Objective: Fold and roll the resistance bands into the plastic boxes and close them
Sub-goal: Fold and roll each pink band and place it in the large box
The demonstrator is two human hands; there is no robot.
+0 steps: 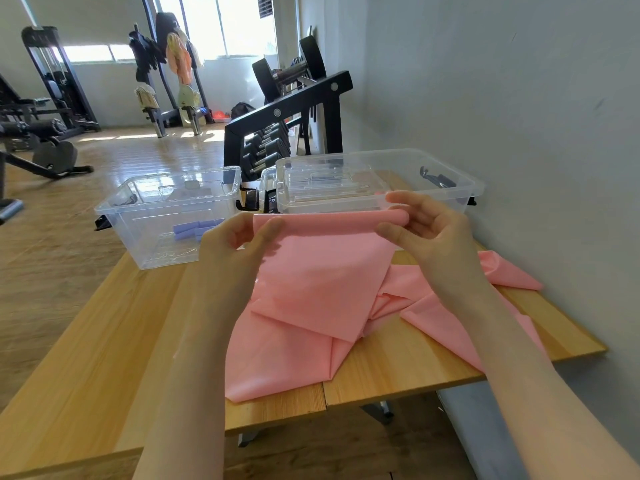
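A wide pink resistance band [322, 285] hangs from both my hands above the wooden table [104, 341], its lower folds crumpled on the tabletop. My left hand [239, 244] pinches the band's rolled top edge at its left end. My right hand [426, 226] pinches the same edge at the right end. Behind my left hand stands an open clear plastic box [138, 209] with a rolled purple band [194, 229] inside. A second clear box [433, 181] stands behind the pink band, with clear lids lying in it.
A grey wall runs close along the table's right side. A black dumbbell rack [287, 126] stands just behind the boxes. Gym machines fill the room at back left. The table's near left part is bare wood.
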